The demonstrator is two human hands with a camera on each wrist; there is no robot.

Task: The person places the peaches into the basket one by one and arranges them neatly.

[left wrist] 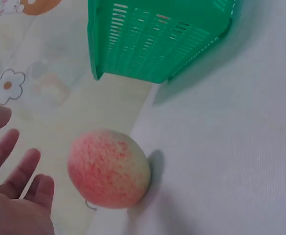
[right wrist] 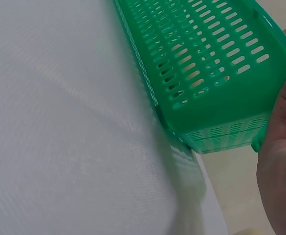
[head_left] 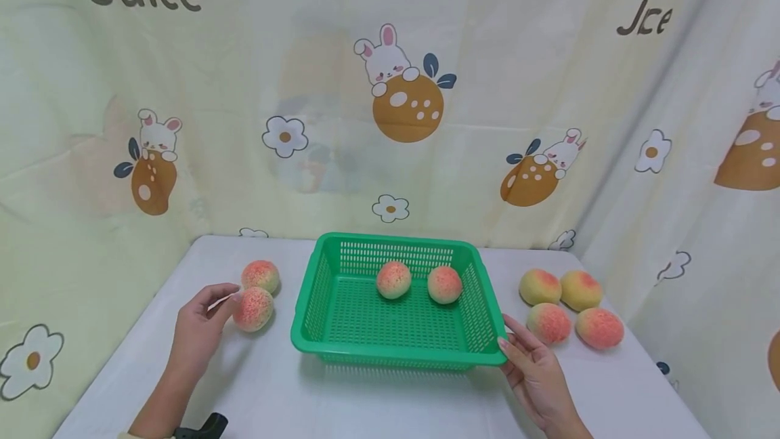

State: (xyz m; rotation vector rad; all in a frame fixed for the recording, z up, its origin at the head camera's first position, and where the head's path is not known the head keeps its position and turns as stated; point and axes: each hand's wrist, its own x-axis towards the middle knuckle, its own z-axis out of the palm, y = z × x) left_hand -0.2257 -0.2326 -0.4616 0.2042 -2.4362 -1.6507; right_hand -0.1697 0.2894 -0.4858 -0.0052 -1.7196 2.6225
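My left hand (head_left: 204, 320) is at the left of the table beside two pink-and-cream peaches. Its fingertips are close to the nearer peach (head_left: 252, 309); the farther peach (head_left: 261, 276) sits just behind it. In the left wrist view, a gap separates the loosely bent fingers (left wrist: 23, 176) from the one peach (left wrist: 109, 169) that shows. A green slotted plastic basket (head_left: 396, 355) stands mid-table, holding two peaches, one near its middle (head_left: 393, 280) and one to the right (head_left: 445, 284). My right hand (head_left: 536, 374) grips the basket's front right corner, thumb on the rim.
Right of the basket lie several more fruits: two yellow ones with red blush (head_left: 539, 286) at the back and two redder ones (head_left: 600, 328) in front. A patterned curtain (head_left: 317, 175) hangs behind the white table (head_left: 365, 405).
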